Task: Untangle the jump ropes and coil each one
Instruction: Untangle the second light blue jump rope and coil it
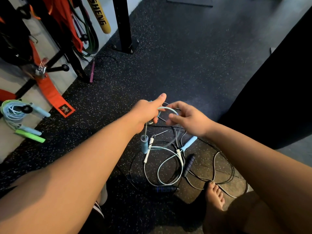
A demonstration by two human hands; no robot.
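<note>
A pale blue jump rope (166, 108) is being clasped in the left grip (146, 112), its handle (144, 146) hanging straight down over the tangle (168, 168) on the floor (185, 65), the right grip (189, 119) being held beside its loop, hold unclear.

Left hand (145, 112), right hand (190, 119), both forearms (81, 163) and one foot (215, 195) are bare.

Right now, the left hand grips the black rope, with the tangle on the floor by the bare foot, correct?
No: the left hand grips the light-blue rope, as the head view shows. The tangle is on the floor by the bare foot.
</note>
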